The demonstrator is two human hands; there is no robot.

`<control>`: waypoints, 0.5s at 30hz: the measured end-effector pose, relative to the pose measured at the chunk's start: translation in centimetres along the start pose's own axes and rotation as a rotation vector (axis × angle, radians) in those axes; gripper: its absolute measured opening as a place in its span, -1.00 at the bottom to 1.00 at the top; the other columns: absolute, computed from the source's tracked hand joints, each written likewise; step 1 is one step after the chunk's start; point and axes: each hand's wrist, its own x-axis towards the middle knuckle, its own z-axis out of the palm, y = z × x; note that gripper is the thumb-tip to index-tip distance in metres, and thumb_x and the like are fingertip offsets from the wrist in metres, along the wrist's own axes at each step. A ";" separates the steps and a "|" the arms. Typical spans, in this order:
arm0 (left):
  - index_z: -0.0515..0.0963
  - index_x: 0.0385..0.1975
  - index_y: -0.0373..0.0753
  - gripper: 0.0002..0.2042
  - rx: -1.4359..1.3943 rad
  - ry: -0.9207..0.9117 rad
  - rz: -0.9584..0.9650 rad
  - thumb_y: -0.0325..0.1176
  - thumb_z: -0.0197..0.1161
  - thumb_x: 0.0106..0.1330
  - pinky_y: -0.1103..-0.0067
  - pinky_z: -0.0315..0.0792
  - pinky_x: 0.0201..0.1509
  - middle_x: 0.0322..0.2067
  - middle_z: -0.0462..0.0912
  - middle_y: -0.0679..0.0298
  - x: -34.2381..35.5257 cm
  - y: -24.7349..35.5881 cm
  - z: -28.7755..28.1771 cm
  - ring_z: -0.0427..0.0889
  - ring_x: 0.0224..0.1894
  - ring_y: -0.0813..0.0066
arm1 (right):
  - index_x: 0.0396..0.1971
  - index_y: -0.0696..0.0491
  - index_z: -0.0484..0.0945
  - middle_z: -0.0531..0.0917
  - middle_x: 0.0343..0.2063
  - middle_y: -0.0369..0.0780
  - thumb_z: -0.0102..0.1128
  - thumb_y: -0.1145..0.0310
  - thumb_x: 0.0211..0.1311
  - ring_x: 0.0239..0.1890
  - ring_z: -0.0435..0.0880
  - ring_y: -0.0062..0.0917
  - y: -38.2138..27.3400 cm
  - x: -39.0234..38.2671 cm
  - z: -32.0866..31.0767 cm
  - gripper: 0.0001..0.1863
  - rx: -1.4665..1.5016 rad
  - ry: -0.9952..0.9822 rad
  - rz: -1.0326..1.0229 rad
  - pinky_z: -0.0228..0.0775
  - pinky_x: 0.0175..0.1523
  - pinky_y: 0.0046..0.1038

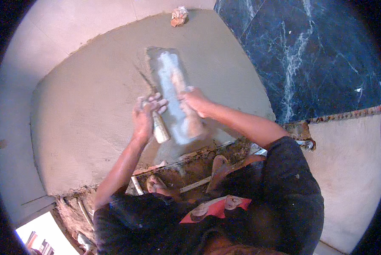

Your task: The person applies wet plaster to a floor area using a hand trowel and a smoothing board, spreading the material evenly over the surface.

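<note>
A long rectangular plastering float (172, 77), pale and blurred, lies against smooth grey mortar (94, 97) that looks damp. My right hand (194, 101) is closed around the float's grip, about halfway along it. Just left of it, my left hand (148, 112) is wrapped round the pale handle of a trowel (160, 129). The trowel's thin dark blade points up and left, seen nearly edge-on. A darker patch of mortar shows beside the float's far end. My palm hides part of the trowel's handle.
Dark blue marble-patterned slabs (313, 55) adjoin the mortar on the right. A crumpled pale lump (179, 16) sits at its far edge. Close to my sandalled feet (156, 185) runs a rough trench with white pipes (195, 184). Pale panels (12, 127) border the left.
</note>
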 end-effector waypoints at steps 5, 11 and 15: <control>0.24 -0.05 -0.42 -0.70 0.181 0.186 0.095 -0.44 0.03 0.27 0.29 0.57 -0.02 -0.11 0.53 -0.10 -0.9 1.9 -6.4 0.63 -0.13 0.08 | -0.15 0.08 0.52 0.62 -0.35 -0.18 0.01 0.28 0.19 -0.24 0.60 -0.44 6.3 3.1 -15.5 -0.71 -0.867 0.316 -0.169 0.49 -0.14 -0.33; 0.24 0.01 -0.42 -0.67 0.257 0.528 0.109 -0.43 0.02 0.30 0.29 0.57 -0.04 -0.12 0.53 -0.10 -6.1 2.8 -15.3 0.64 -0.15 0.08 | -0.09 0.18 0.56 0.66 -0.36 -0.08 0.28 0.15 -0.03 -0.34 0.65 -0.36 9.3 3.4 -28.5 -0.48 -0.875 0.760 0.016 0.47 -0.20 -0.31; 0.25 -0.01 -0.41 -0.69 0.277 0.618 0.091 -0.46 0.03 0.29 0.30 0.58 -0.04 -0.11 0.53 -0.07 -11.1 2.2 -19.3 0.64 -0.17 0.11 | -0.13 0.18 0.58 0.62 -0.42 -0.14 0.31 0.16 0.00 -0.44 0.58 -0.48 11.3 4.7 -32.9 -0.52 -0.582 0.592 0.105 0.46 -0.30 -0.35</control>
